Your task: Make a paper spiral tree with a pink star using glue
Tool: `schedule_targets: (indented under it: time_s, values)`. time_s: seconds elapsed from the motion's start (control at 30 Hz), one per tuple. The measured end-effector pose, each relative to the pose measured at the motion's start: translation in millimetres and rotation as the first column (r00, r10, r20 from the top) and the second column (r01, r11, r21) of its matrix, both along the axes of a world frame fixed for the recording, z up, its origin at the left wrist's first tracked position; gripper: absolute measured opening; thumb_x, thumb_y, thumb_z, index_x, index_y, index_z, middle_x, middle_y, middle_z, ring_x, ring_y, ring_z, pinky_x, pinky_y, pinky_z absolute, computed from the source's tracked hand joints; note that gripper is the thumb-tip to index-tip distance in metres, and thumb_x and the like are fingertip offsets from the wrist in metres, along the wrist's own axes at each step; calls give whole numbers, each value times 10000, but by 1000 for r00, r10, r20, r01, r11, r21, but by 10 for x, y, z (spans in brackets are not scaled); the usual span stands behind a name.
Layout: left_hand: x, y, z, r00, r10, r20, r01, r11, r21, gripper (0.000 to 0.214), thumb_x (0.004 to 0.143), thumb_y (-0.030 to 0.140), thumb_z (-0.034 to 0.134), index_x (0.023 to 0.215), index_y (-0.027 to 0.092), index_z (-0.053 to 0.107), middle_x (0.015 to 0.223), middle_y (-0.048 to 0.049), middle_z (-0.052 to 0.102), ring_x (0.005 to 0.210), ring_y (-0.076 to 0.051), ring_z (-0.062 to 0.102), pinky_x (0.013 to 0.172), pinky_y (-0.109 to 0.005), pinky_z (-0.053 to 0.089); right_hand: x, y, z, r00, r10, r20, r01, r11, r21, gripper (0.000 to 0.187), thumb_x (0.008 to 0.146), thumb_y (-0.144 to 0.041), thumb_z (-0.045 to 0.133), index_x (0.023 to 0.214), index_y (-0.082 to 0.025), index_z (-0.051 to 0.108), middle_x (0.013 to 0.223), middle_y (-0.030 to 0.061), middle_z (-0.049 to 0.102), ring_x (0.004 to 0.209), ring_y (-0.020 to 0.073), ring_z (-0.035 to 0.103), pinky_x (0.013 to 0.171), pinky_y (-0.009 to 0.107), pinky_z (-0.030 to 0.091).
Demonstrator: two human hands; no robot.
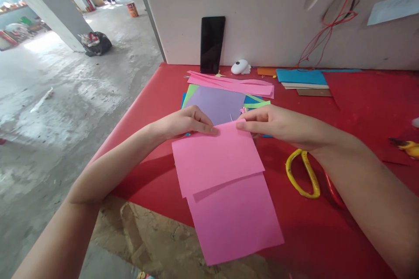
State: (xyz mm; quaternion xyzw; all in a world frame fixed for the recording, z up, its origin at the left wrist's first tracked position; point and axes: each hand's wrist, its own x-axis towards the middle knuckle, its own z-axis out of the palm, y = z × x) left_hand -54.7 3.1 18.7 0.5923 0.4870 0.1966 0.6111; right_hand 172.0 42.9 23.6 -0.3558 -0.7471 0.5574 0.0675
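Note:
Both hands pinch the top edge of a folded sheet of pink paper [218,157], its longer lower flap hanging past the table's front edge. My left hand [193,122] grips near the middle of that edge, thumb on the near face. Close to the right corner, my right hand [265,124] holds it between thumb and fingers. Behind the hands lie a purple sheet [219,100] and pink paper strips [232,83], with green and blue paper under the purple one. Scissors with a yellow handle loop [303,174] rest beside my right forearm, which partly covers them.
A black phone [212,45] leans on the white panel behind the red table [144,122]. Near it sits a small white object [240,66]. Blue paper [301,76] lies at the back right. Red cord [330,26] hangs above. A person stands far off at upper left.

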Motion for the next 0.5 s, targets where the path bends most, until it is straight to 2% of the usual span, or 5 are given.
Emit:
schedule_targets:
  time_s: [0.13,0.27,0.4,0.5]
  values:
    - [143,3,54,990,-123,-65,127,990,66,519,727,396,739,400,167,407,452,59,266,419,-30,215,413,-249,124,-72,-46,-23,999,33,39,-37,994,101,398,791,-597,620,754,-206,685,749,6,580,707,124,490,633,257,376]
    - [268,44,102,963,-236,-127,253,956,147,560,754,368,693,396,169,311,486,61,192,446,-28,153,438,-265,92,-86,-66,-34,995,74,62,-84,980,180,473,771,-637,606,659,-178,639,625,-14,440,611,94,349,561,261,259]
    - [326,66,171,953,-260,-157,285,945,162,562,766,402,678,408,176,308,481,58,206,434,-29,167,441,-267,104,-35,-72,-18,999,34,14,-37,968,248,482,771,-640,606,628,-180,635,572,-25,358,567,83,294,535,267,210]
    - [315,58,202,952,-253,-173,283,941,185,570,769,436,683,406,171,333,477,60,217,432,-28,171,453,-264,128,38,-50,5,999,35,-21,-29,966,256,420,786,-580,632,633,-189,649,561,-28,368,550,79,297,526,267,211]
